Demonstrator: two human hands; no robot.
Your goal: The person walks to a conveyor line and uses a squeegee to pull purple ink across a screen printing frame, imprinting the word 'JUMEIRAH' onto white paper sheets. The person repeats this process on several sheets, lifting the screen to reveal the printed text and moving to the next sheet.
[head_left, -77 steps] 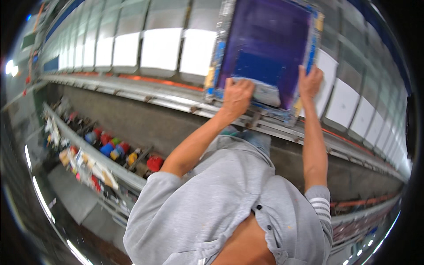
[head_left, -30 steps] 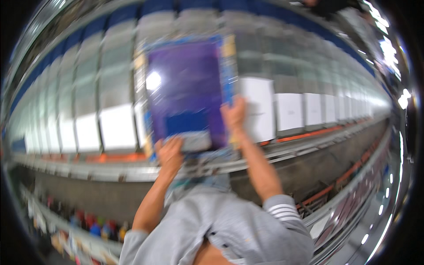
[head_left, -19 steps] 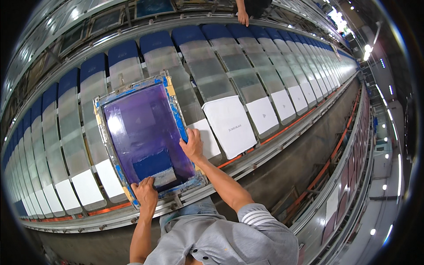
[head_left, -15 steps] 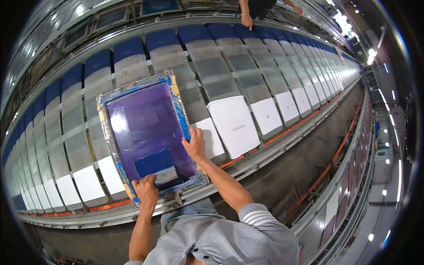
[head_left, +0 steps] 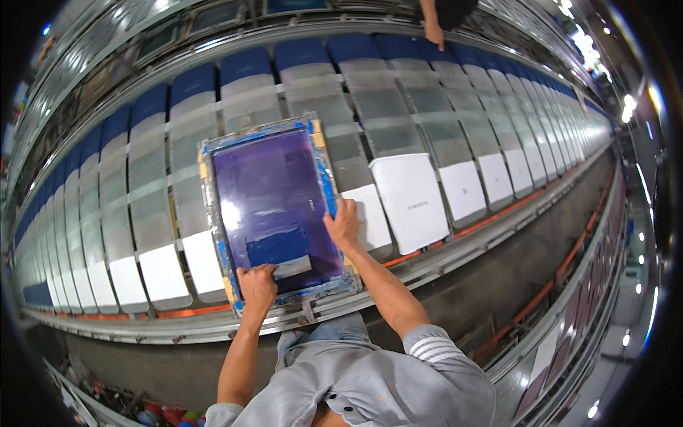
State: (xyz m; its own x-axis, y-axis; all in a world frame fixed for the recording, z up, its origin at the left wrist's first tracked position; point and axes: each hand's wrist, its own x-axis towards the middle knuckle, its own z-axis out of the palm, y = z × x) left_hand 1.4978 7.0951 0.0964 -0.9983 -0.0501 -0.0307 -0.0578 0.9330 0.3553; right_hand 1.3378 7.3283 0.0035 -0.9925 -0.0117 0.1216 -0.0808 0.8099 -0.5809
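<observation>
A screen-printing frame (head_left: 329,186) with blue-smeared, taped edges lies over the row of printing boards in front of me. Its purple mesh (head_left: 267,171) carries a patch of dark blue ink (head_left: 276,245) at the near end. Beside that ink is a light grey squeegee (head_left: 294,267). My left hand (head_left: 257,290) is closed over the squeegee's left end, close to the frame's near left corner; its grip is partly hidden. With curled fingers, my right hand (head_left: 343,224) grips the frame's right edge. Just right of it lies a white panel (head_left: 409,204) with small dark print.
Long boards with blue far ends (head_left: 302,53) and white near pieces (head_left: 162,274) run to both sides. A metal rail (head_left: 171,333) borders their near side, with an orange strip (head_left: 491,217) along it. Across the boards, another person's hand (head_left: 434,34) points down. A second line stands behind me, right.
My view has turned slightly, so the scene sits further right in the picture. Both hands keep their hold, and the frame stays over the same boards.
</observation>
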